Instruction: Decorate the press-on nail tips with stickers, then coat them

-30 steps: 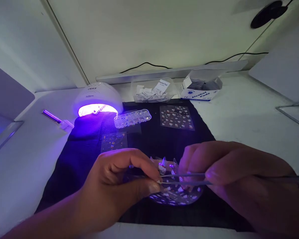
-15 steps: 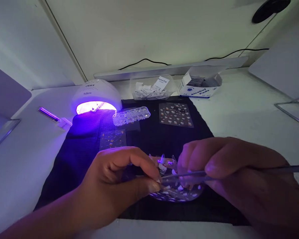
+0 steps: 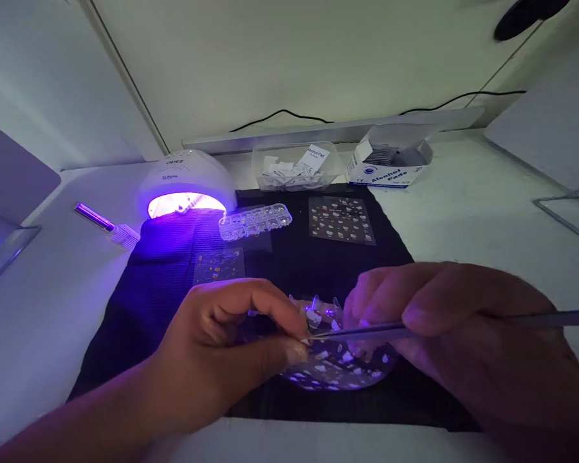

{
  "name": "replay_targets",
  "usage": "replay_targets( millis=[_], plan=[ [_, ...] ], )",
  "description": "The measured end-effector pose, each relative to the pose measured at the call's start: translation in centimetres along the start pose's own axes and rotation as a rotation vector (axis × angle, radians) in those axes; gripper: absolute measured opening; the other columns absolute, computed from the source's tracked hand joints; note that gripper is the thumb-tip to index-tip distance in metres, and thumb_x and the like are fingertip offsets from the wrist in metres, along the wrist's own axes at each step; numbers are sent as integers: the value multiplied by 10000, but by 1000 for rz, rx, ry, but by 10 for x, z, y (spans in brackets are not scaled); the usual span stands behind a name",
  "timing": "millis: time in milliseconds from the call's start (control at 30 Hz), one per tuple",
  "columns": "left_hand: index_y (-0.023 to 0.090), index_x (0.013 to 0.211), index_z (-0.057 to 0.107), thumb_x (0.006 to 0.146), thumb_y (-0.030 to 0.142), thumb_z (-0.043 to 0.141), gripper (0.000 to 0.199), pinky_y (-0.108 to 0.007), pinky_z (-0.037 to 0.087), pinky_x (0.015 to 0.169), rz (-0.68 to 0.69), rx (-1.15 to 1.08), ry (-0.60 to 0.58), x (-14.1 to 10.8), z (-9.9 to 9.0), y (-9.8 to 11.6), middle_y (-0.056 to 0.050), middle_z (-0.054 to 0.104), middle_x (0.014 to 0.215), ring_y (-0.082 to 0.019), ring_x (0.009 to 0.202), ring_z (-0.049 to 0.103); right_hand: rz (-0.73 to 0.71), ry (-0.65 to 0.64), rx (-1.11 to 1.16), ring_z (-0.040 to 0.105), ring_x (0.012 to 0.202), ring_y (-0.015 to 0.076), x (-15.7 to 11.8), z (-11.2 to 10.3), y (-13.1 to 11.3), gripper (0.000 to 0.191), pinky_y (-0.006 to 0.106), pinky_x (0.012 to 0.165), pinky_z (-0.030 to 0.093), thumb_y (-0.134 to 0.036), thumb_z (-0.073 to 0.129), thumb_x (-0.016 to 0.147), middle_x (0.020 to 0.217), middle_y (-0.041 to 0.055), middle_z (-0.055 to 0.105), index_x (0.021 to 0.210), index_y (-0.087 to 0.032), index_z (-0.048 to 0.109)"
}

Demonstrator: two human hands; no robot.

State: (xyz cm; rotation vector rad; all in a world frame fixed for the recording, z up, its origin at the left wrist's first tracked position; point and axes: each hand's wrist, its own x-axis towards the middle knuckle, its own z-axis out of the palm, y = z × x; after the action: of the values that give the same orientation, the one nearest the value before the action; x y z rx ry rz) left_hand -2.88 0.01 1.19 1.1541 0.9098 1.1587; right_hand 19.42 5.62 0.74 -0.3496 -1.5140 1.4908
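Two bare hands: both were in front of the onlooker, close together over a black ribbed cloth [image 3: 294,257].
Left hand [image 3: 217,341]: thumb and index finger had curled round until their tips almost met, pinching a tiny pale piece [image 3: 305,341] that was mostly hidden.
Right hand [image 3: 463,328]: fingers were closed around slim silver metal tweezers [image 3: 367,332], with no gap to be seen in the grip.
Tweezers: their points lay at the left fingertips, beside the tiny pale piece; whether they gripped it, I could not tell.
Under the hands: a clear rounded surface with scattered white motifs [image 3: 328,376], and behind it upright clear tips [image 3: 314,303] with purple glints, partly hidden.
Lamp: a white domed lamp [image 3: 188,170] glowed violet from its open front, at the cloth's far left corner.
On the cloth: a clear compartmented case [image 3: 255,222] was near the lamp, a clear sheet with small orange motifs [image 3: 219,265] nearer the left hand, and a clear square sheet of white motifs [image 3: 341,220] farther right.
Behind: a clear plastic tub [image 3: 338,170] held white packets [image 3: 313,159], just beside an open white alcohol-pad box [image 3: 386,177].
Far left: a glossy wand with a ribbed white end [image 3: 124,236] lay on the white tabletop [image 3: 444,193].
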Motion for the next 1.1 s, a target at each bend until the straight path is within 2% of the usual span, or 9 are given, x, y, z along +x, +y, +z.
replay_targets(
  millis=[167, 300, 500, 667, 733, 833, 967, 1033, 1100],
  plan=[
    [229, 770, 801, 746, 47, 834, 187, -195, 548, 630, -40, -18, 40, 0, 1, 0, 26, 760, 737, -109, 668, 655, 15, 32, -5, 712, 663, 196, 2, 1, -1, 185, 339, 589, 636, -226, 688, 931, 771, 32, 756, 982, -319, 839],
    [233, 796, 807, 748, 40, 833, 201, -161, 555, 654, -42, -52, 26, 1, 0, 0, 31, 770, 764, -92, 694, 667, 42, 28, 31, 725, 661, 201, 4, 2, 0, 172, 338, 560, 648, -239, 693, 930, 785, 31, 762, 976, -321, 837],
    [215, 814, 803, 743, 28, 834, 202, -142, 564, 640, -17, -82, 28, 5, 1, 0, 26, 758, 743, -85, 675, 677, 84, 9, 102, 746, 663, 205, 6, 0, 1, 168, 351, 587, 639, -241, 676, 951, 780, 25, 776, 974, -306, 829],
    [216, 809, 796, 735, 10, 824, 220, -130, 563, 635, 18, -43, 112, 9, -3, 2, 33, 773, 748, -75, 670, 691, 35, 47, 85, 703, 643, 187, 10, -5, 2, 130, 354, 594, 624, -269, 705, 918, 762, 31, 788, 931, -273, 834],
    [211, 804, 785, 724, 13, 828, 218, -136, 551, 602, 70, 3, 194, 14, -13, 6, 36, 761, 737, -76, 649, 686, -27, 58, 62, 688, 619, 177, 13, -5, 3, 140, 344, 583, 613, -288, 699, 911, 732, 35, 785, 917, -253, 835],
    [206, 840, 762, 723, 45, 829, 210, -159, 512, 560, 146, 150, 330, 28, -41, 14, 34, 734, 761, -81, 639, 651, -97, 58, 38, 676, 577, 158, 17, -5, 6, 184, 317, 558, 590, -264, 652, 933, 704, 37, 777, 920, -233, 833],
    [197, 928, 704, 712, 78, 771, 256, -222, 458, 526, 68, 426, 392, 47, -81, 23, 16, 706, 745, -118, 605, 617, -127, 54, -15, 675, 547, 174, 21, -8, 11, 185, 321, 508, 557, -276, 652, 933, 678, 55, 783, 929, -240, 834],
    [187, 1050, 684, 751, 141, 740, 307, -279, 482, 563, 56, 702, 451, 51, -92, 24, -38, 725, 865, -167, 663, 642, -126, 87, -10, 684, 538, 183, 23, -10, 15, 147, 329, 480, 545, -288, 698, 901, 685, 50, 787, 899, -238, 837],
    [187, 1136, 669, 766, 168, 735, 377, -356, 531, 722, 151, 945, 546, 50, -93, 25, -107, 695, 1138, -231, 877, 667, -103, 127, 3, 695, 544, 178, 25, -12, 18, 107, 333, 489, 553, -288, 747, 865, 703, 35, 785, 868, -233, 838]
  ],
)
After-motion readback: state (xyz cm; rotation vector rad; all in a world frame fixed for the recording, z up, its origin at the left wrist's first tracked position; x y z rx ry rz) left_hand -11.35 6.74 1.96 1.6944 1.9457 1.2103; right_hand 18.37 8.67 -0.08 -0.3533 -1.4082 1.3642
